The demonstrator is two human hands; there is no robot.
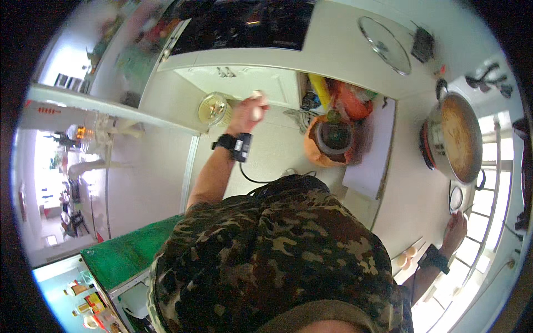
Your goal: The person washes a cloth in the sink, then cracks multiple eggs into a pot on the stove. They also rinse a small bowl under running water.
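Observation:
My left hand point(250, 113) is held out over the floor, beside a round wastebasket point(202, 113) with scraps in it. Its fingers are blurred; pale patches show at them, and whether they are something held is unclear. At the far right, my right hand point(453, 234) reaches over the counter by the window. Its fingertips are beside a small ring-shaped object point(457, 197), and I cannot make out what they grip. Behind that hand, two rounded, egg-like things point(402, 260) sit on the counter. A large metal pan point(457, 137) with browned contents stands farther along.
A glass lid point(385, 45) leans at the back of the counter point(341, 45), right of a black cooktop point(245, 25). Below, an orange bag-lined bin point(314, 143) stands by an open cabinet with bags point(352, 100). A green-topped surface point(129, 252) is at the lower left.

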